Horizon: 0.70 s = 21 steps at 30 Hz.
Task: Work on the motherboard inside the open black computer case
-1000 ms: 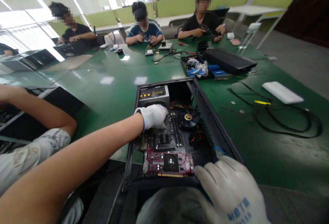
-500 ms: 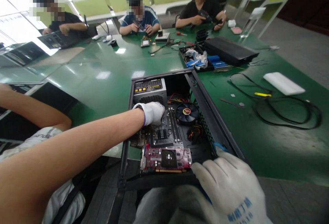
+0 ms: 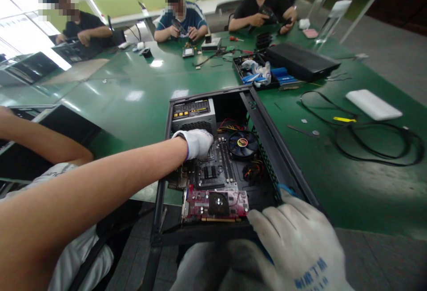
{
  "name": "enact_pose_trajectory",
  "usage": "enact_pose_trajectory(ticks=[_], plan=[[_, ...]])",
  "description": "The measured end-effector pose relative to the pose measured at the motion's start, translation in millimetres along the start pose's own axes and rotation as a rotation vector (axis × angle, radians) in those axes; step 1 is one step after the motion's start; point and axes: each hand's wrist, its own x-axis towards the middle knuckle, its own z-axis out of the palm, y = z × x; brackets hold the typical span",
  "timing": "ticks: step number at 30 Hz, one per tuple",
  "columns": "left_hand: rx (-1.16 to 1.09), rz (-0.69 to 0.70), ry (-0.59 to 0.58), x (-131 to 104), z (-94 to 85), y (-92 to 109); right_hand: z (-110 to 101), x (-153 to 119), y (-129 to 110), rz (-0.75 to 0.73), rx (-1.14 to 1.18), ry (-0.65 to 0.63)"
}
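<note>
An opened black computer case (image 3: 278,148) lies at the table's near edge, overhanging it. My left hand (image 3: 197,144), in a white glove, reaches in over the motherboard (image 3: 218,163) with fingers curled; whatever they may hold is hidden. Just behind that hand sits the grey power supply (image 3: 192,111). A black fan (image 3: 242,144) lies to its right, with a bundle of coloured wires below. Across the near part of the case is a red graphics card (image 3: 200,203). My right hand (image 3: 296,242), in a grey-white glove, grips the case's near right edge beside the card.
A tool tray (image 3: 256,75) with gloves stands beyond the case, next to a flat black box (image 3: 302,62). On the right lie a looped black cable (image 3: 373,159) and a white block (image 3: 373,104). A person's arm rests on another case (image 3: 56,135) at left. Three people sit opposite.
The view has shifted slightly, so the table items at right appear a little farther right. Both my hands keep nearly the same places on the case.
</note>
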Motion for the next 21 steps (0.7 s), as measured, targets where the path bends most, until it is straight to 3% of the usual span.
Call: enact_pose_trajectory(ticks=[21], plan=[[0.02,0.042,-0.058,6.5,-3.2,5.4,-3.0,0.3,-1.7,-0.005,0.008,0.018]])
